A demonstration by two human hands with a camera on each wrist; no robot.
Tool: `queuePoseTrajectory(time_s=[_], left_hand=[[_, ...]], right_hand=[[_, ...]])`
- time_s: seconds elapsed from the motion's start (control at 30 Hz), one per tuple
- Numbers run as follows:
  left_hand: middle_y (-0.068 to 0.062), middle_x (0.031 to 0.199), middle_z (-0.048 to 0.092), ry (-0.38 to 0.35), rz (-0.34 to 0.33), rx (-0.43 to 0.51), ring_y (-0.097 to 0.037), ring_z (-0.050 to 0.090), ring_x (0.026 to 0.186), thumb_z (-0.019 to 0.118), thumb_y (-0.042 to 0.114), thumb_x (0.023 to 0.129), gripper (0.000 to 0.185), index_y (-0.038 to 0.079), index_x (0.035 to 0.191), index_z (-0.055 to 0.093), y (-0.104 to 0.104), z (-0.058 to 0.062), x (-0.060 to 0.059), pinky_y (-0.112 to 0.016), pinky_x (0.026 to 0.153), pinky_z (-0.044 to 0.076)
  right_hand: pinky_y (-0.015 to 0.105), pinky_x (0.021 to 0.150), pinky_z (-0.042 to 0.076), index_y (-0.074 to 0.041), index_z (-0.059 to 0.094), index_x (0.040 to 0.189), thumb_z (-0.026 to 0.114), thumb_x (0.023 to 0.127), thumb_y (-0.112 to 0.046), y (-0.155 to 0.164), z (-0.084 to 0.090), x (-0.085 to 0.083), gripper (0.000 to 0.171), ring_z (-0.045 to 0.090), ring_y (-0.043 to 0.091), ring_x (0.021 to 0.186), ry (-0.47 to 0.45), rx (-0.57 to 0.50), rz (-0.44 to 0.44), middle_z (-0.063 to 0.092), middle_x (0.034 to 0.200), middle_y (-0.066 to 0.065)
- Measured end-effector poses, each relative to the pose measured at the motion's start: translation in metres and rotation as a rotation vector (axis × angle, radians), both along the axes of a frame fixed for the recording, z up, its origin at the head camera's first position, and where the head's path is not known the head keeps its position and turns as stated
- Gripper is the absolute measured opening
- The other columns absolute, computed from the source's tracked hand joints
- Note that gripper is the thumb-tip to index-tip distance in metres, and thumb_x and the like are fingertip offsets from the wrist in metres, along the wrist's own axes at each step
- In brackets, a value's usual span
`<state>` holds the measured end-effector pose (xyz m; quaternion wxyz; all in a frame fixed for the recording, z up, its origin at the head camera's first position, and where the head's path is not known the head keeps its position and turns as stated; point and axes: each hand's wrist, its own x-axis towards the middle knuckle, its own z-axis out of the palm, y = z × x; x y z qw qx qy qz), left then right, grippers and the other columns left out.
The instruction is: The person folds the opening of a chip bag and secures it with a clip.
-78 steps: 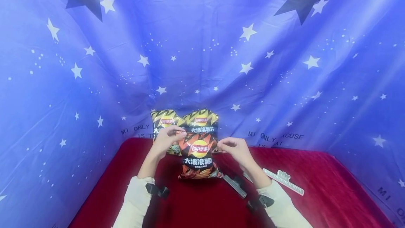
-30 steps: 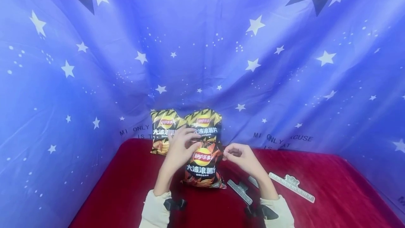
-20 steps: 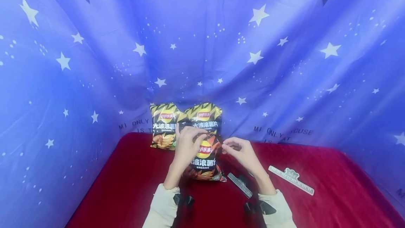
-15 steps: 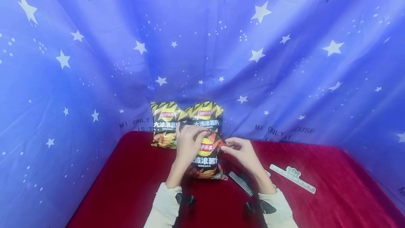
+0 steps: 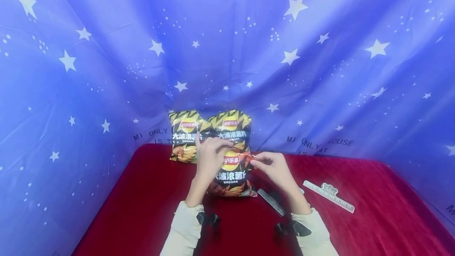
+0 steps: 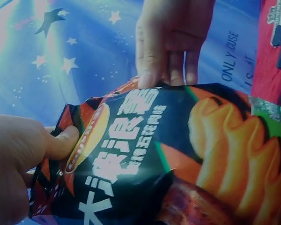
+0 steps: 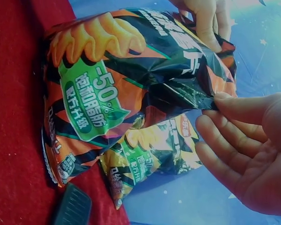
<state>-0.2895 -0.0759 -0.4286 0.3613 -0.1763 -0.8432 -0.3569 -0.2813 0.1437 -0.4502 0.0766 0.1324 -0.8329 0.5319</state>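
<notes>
An orange-and-black bag of potato chips (image 5: 231,177) stands upright on the red cloth, its front to me. My left hand (image 5: 209,161) pinches its upper left part, thumb on the printed front and fingers behind, as the left wrist view shows. My right hand (image 5: 275,167) pinches the bag's upper right edge between thumb and forefinger. In the right wrist view that edge is drawn out into a fold, and the other fingers of the right hand (image 7: 253,154) stay off the bag. The bag's top looks crumpled; whether it is sealed I cannot tell.
Behind stand two yellow-and-black chip bags, one left (image 5: 184,147) and one right (image 5: 232,123), partly covered. Right of the orange bag lie a dark ruler-edged clip (image 5: 271,202) and a pale one (image 5: 328,196). A starry blue curtain (image 5: 227,50) encloses the red-covered table (image 5: 142,208).
My left hand has shifted right from the bag's top left corner to over its upper front. My right hand has closed in on the right edge and pinches it. The head view has tilted down.
</notes>
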Motion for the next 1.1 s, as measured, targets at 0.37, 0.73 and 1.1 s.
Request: queuePoseTrajectory(time_s=[0.37,0.73,1.1], left_hand=[[0.002,0.086,0.079,0.031,0.009,-0.012,-0.018,0.071,0.080,0.083,0.010,0.081,0.011,0.017,0.089,0.081,-0.003,0.008,0.004,-0.062,0.125,0.015],[0.001,0.103,0.077,-0.154,0.075,-0.317,-0.025,0.063,0.105,0.095,0.042,0.061,0.060,0.024,0.114,0.075,0.004,0.010,0.016,-0.075,0.119,0.013],[0.002,0.098,0.078,-0.160,0.041,-0.239,-0.025,0.064,0.099,0.092,0.019,0.072,0.037,0.021,0.106,0.076,0.002,0.006,0.012,-0.075,0.119,0.013]], right_hand=[[0.024,0.070,0.057,-0.004,0.076,0.089,0.080,0.087,-0.010,-0.003,0.003,0.005,0.007,0.069,0.012,0.073,0.136,0.096,-0.073,0.077,0.085,0.008],[0.023,0.068,0.055,-0.003,0.075,0.087,0.078,0.087,-0.007,-0.008,0.004,0.009,0.005,0.067,0.009,0.070,0.139,0.088,-0.103,0.076,0.082,0.009],[0.031,0.062,0.054,-0.005,0.073,0.085,0.080,0.084,-0.002,-0.005,0.001,0.008,0.007,0.059,0.012,0.064,0.403,0.238,-0.181,0.074,0.078,0.006]])
